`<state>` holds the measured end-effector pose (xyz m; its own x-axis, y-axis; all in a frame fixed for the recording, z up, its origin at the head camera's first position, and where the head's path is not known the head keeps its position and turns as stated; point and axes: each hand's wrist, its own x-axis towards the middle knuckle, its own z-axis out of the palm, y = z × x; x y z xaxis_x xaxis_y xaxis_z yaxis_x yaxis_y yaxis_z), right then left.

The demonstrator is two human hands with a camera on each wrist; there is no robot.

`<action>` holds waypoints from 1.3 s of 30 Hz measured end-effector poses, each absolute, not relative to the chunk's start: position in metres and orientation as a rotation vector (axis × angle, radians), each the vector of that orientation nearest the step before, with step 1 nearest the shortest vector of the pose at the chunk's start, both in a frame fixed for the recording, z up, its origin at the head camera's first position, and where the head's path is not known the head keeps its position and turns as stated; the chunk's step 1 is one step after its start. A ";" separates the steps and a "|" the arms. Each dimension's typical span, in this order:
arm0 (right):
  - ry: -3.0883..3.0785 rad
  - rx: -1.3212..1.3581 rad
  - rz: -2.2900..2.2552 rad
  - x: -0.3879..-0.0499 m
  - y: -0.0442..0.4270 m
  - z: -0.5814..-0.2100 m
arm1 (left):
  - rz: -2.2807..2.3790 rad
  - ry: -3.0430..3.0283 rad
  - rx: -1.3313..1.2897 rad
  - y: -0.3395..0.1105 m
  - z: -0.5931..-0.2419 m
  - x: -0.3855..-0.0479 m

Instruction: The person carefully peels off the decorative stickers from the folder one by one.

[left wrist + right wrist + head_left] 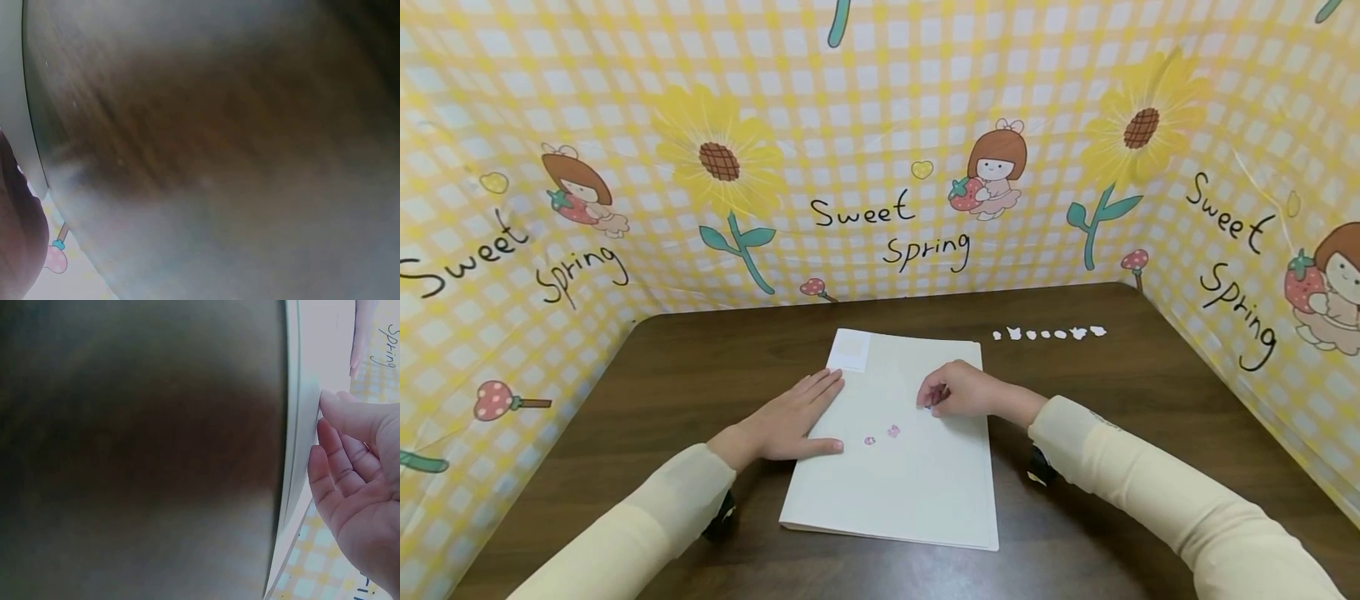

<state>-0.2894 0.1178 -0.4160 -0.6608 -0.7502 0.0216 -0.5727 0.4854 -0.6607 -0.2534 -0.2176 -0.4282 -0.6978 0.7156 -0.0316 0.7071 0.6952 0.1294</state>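
Note:
A large white sketch pad or folder [910, 492] lies on the dark wooden table, its near edge showing more than one layer. My left hand [793, 417] rests flat along its left side, fingers straight and thumb spread. Two small pink stickers [892, 431] sit near the middle of the white surface. To their upper right, my right hand [962, 390] pinches a small bluish sticker [929, 407] down at the surface; fingers hide most of it. The right wrist view shows the thumb and curled fingers [334, 462] close to the pad. Only part of the left hand [22, 231] appears in the left wrist view.
Several small white cut-out pieces [1051, 334] lie in a row at the table's back right. A white paper square [850, 350] covers the pad's far left corner. Yellow checked cloth [865, 125] with printed figures walls the back and sides of the table [700, 350].

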 end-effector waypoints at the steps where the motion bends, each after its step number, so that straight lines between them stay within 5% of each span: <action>1: 2.464 -1.120 -0.942 -0.289 0.118 -0.416 | 0.161 2.817 1.179 -0.217 -0.427 -0.253; 39: 2.464 -1.175 -0.876 -0.287 0.121 -0.415 | 0.156 2.812 1.165 -0.216 -0.422 -0.251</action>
<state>-0.2872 0.1206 -0.4150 -0.6330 -0.7740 0.0126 -0.6082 0.4872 -0.6267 -0.2505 -0.2163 -0.4224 -0.7038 0.7088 -0.0474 0.6992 0.7030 0.1299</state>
